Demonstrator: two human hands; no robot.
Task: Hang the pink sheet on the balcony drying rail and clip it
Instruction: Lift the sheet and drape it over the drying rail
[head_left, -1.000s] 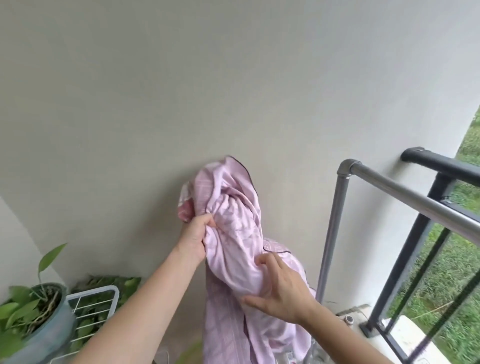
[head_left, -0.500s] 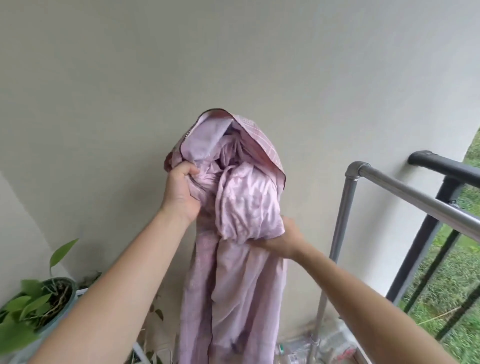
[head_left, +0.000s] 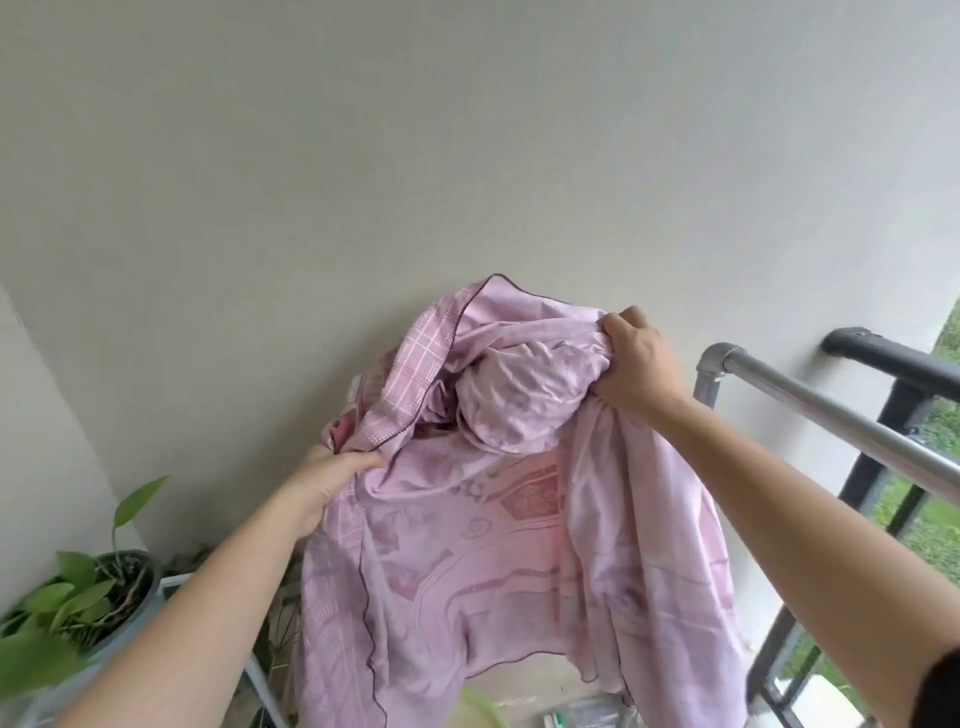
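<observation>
A big, thin pink sheet (head_left: 509, 530) with a pale flower and square pattern and a dark edge is held up in the air in front of a plain grey wall (head_left: 467, 156). It is bunched up at the top and hangs down loose below. It is not on the rail yet.

The left hand (head_left: 332, 478) is closed on a bunch of the sheet at its left side, lower down. The fingers (head_left: 363, 460) are pressed together around the cloth. The right hand (head_left: 631, 364) is held higher, at the top right of the sheet. Its fingers (head_left: 615, 325) are curled tight over a fold of the cloth.

A shiny round silver metal drying rail (head_left: 831, 415) is seen just to the right of the right hand. It is near the sheet, but it cannot be told if they touch. A black metal balcony railing (head_left: 893, 364) is seen behind it, with green grass (head_left: 930, 525) past the bars.

A green leafy plant in a grey pot (head_left: 78, 608) is seen at the bottom left. A white wire rack (head_left: 260, 675) is seen beside it, partly hidden by the left arm.
</observation>
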